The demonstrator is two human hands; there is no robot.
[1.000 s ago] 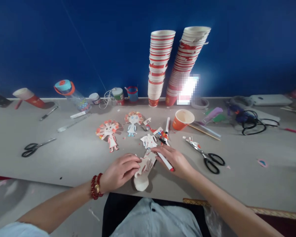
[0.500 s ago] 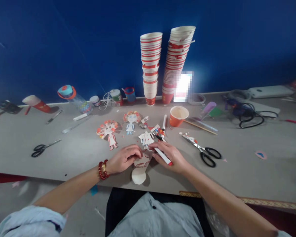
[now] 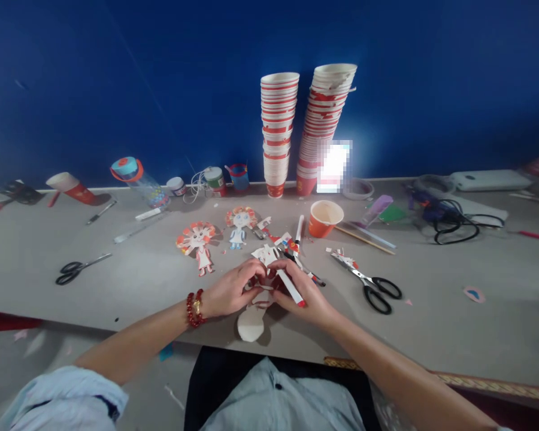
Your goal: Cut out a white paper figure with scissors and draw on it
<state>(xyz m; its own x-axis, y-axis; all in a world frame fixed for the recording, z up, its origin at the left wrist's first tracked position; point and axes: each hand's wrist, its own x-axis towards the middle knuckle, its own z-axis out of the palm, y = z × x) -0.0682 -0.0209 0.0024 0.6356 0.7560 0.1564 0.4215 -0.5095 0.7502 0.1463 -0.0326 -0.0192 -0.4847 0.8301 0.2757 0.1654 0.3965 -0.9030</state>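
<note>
A white paper cutout with a round end and reddish lines higher up lies between my hands at the front of the table. My left hand pinches its upper part, and the fingers hide much of that area. In my right hand a white marker with a red end rests between thumb and fingers, while the fingertips also touch the cutout. Just beyond my fingers are white paper scraps. Two finished-looking paper dolls, one with orange hair and one in blue, lie to the left.
Two tall stacks of paper cups stand by the blue wall. An orange cup sits ahead of my right hand. Black-handled scissors lie right, another pair far left. A bottle leans at the back left.
My hands have drawn closer together over the cutout, and its upper part is now more covered and raised by my fingers. The marker stays in my right hand. The view has tilted slightly.
</note>
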